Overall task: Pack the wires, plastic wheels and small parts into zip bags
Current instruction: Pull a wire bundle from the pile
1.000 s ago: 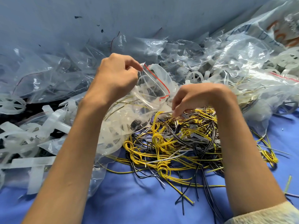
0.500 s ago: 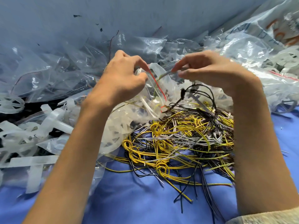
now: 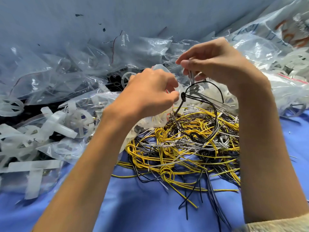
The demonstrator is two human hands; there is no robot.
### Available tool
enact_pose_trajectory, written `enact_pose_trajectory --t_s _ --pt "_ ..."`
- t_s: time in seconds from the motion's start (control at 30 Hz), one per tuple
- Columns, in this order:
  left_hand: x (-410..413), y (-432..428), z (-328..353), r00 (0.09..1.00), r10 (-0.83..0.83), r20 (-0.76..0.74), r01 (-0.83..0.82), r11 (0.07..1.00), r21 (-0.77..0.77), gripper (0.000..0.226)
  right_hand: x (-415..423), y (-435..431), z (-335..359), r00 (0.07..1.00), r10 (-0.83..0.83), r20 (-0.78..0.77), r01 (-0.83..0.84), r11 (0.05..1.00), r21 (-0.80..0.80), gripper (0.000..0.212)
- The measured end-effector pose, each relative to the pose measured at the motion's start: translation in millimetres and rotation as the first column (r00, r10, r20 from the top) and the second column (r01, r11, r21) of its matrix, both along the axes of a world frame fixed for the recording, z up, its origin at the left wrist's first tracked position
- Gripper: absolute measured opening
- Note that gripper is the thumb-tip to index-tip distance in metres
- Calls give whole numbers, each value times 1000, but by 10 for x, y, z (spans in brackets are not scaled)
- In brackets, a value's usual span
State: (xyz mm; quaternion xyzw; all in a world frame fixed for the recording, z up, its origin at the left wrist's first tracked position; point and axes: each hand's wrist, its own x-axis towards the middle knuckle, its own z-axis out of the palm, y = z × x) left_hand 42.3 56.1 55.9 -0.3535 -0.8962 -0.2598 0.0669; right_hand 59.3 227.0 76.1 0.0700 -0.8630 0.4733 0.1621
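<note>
Pinching the pale upper ends of a small wire bundle (image 3: pixel 192 77) between thumb and fingertips, the right hand (image 3: pixel 217 67) holds it above the far edge of the loose wire pile (image 3: pixel 192 144). That grip is clamped on the strands, probably so the bundle hangs free of the tangle and can be steered. The pale strands run roughly upright, their free ends pointing down. A black loop knotted at its left side arcs out to the right below them, so the bundle's width lies left to right.

The left hand (image 3: pixel 150 96) is just left of the knot. Its fingers are curled in a tight grip on the mouth of a clear zip bag (image 3: pixel 157 119), seemingly to keep the opening lifted and facing the bundle. The bag's body sags toward the blue counter (image 3: pixel 150 206); whether its mouth is fully spread cannot be told.

Plastic wheels (image 3: pixel 78 121) lie at the left, some in bags, and more filled bags (image 3: pixel 250 49) are heaped along the far side.
</note>
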Motion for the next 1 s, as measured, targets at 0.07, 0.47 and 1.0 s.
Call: enact_pose_trajectory --t_s 0.07,0.47,1.0 --pt "11 17 -12 1000 -24 5 24 1000 -17 24 -1 -12 11 1000 8 -22 -9 1000 -29 9" --pt "6 72 -57 999 -22 32 23 999 -26 29 -131 6 -60 988 -155 4 155 987 -36 11" --pt "-137 -40 -36 987 142 74 -156 957 243 24 -21 -121 -8 960 157 230 -232 909 347 59"
